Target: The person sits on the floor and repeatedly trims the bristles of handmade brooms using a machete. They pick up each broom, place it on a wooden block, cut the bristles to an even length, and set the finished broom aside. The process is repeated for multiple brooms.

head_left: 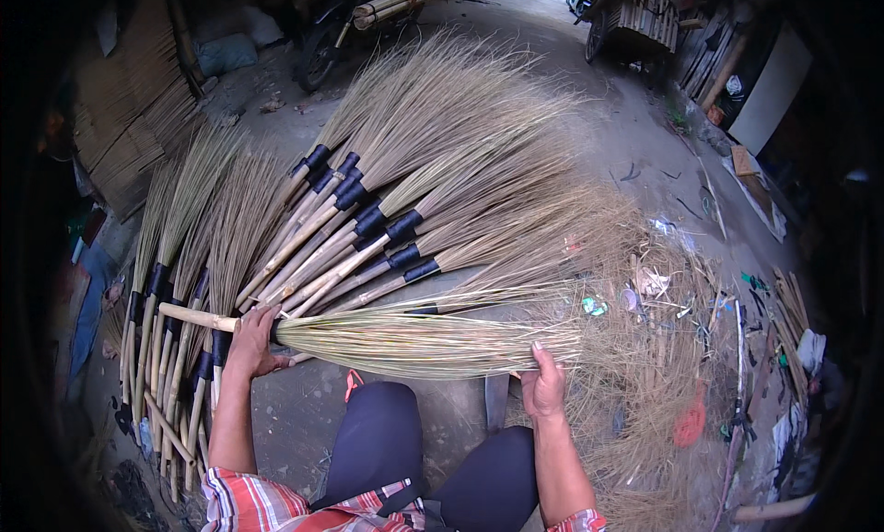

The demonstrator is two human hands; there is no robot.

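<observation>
A straw broom (424,343) lies sideways across my lap, its bristles spreading to the right and its pale bamboo handle (195,316) pointing left. My left hand (250,341) is closed round it where the handle meets the dark binding. At the bristle tips my right hand (545,382) grips the lower edge, thumb on top; its other fingers are mostly hidden. Just beyond lies a fanned pile of finished-looking brooms (442,127) with black bindings (403,226). More brooms (189,210) lie on the left, handles toward me.
Loose straw scraps (635,394) and litter cover the ground on the right. A flat grey blade-like piece (496,403) stands by my right knee. Farther off are a motorbike wheel (318,62), a wooden cart (645,21) and a woven bamboo panel (129,99).
</observation>
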